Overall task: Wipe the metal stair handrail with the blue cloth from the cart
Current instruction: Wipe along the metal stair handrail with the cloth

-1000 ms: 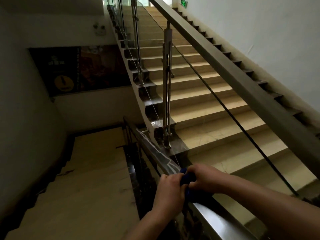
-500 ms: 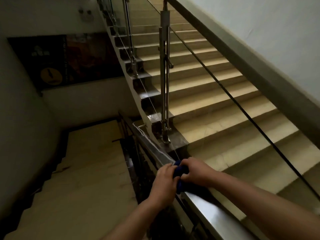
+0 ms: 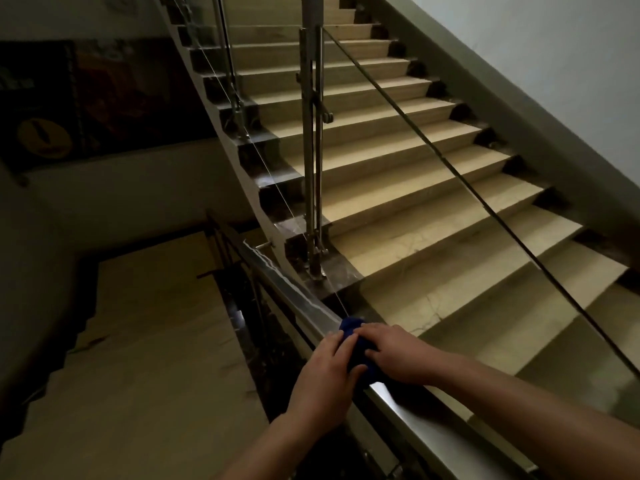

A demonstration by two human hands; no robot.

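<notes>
Most blue cloth hidden | left hand, right hand gripping | on handrail

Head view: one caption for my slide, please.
Left hand and right hand hold a blue cloth on the metal handrail.

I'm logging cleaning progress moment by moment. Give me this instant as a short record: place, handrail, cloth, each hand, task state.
place: stairwell landing, one flight going up, one going down
handrail: metal handrail sloping down and away, pale streaks ahead of the cloth
cloth: blue cloth bunched on the handrail's top
left hand: left hand grips the cloth from the left side
right hand: right hand grips the cloth from the right side
nearby: upright metal post at the foot of the upper flight
task state: wiping under way
</notes>
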